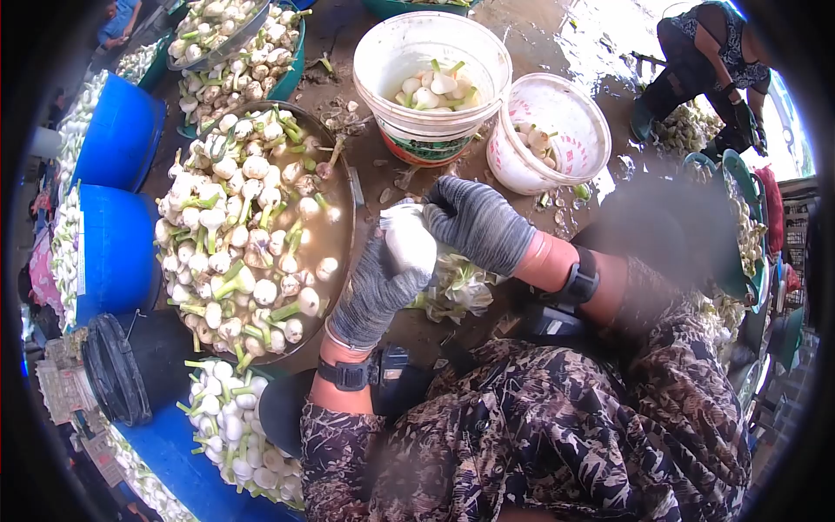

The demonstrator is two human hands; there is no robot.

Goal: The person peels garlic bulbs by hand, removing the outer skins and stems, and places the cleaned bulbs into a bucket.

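My left hand (374,300), in a grey knit glove, is wrapped round a white garlic bulb (409,242). Right beside the bulb's upper end, my right hand (483,226), gloved the same way, has its fingers curled closed; what they grip, if anything, is hidden. Below the hands lies a heap of pale peeled skins and leaves (457,287). To the left, a wide round basin (352,196) of muddy water holds many garlic bulbs (230,235) with green stems. Ahead stand a large white bucket (370,65) and a smaller white bucket (570,91), each with trimmed bulbs inside.
Blue tubs (122,252) heaped with garlic line the left side, beside a black bucket (117,370). More bulbs (235,426) are piled at lower left. Another person (709,65) bends over garlic at upper right. The floor (539,35) is wet and littered with scraps.
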